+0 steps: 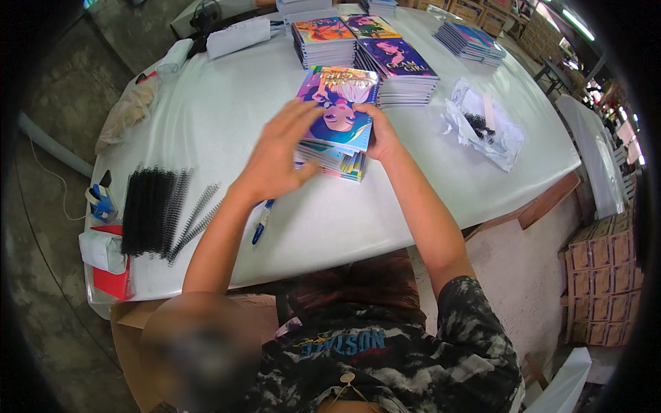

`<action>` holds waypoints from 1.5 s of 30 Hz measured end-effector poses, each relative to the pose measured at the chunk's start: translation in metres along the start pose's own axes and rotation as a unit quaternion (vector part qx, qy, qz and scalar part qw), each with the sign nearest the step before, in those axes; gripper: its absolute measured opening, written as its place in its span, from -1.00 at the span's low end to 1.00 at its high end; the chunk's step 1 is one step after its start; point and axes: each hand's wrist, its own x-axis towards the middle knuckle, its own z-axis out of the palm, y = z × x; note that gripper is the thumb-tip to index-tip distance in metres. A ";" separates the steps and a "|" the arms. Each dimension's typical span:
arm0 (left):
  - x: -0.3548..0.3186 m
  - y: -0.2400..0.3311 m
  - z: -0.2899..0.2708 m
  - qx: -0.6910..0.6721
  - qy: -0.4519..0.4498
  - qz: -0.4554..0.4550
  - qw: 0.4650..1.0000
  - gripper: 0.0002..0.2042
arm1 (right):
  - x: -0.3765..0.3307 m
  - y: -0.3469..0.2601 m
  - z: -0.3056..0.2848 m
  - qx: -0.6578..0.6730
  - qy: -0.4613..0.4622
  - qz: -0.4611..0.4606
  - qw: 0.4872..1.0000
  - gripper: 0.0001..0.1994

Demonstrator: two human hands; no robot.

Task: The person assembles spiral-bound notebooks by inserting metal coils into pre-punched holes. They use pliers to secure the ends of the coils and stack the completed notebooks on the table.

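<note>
A colourful illustrated notebook (339, 118) lies on top of a small stack of booklets (348, 164) in front of me, its cover picture upside down to me. My right hand (381, 135) grips its right edge, thumb on the cover and the other fingers mostly hidden. Over the left edge is my left hand (281, 153), a little blurred, with its fingers stretched out and thumb apart; whether it touches the cover I cannot tell. A blue and white pen (262, 221) lies just below the left hand. Black spiral binding coils (149, 210) sit further left, some loose.
Stacks of notebooks (403, 79) stand just beyond my hands, with another stack (469, 45) at far right. Crumpled white wrapping (506, 138) holds black scraps on the right. A blue tape dispenser (102, 204) and red folder (110, 282) lie near the left edge. Cartons (602, 282) are stacked at right.
</note>
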 end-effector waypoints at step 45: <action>-0.120 0.037 0.072 -0.418 0.046 -0.341 0.841 -0.69 | -0.149 0.043 -0.038 -0.396 0.020 -0.233 0.888 -0.60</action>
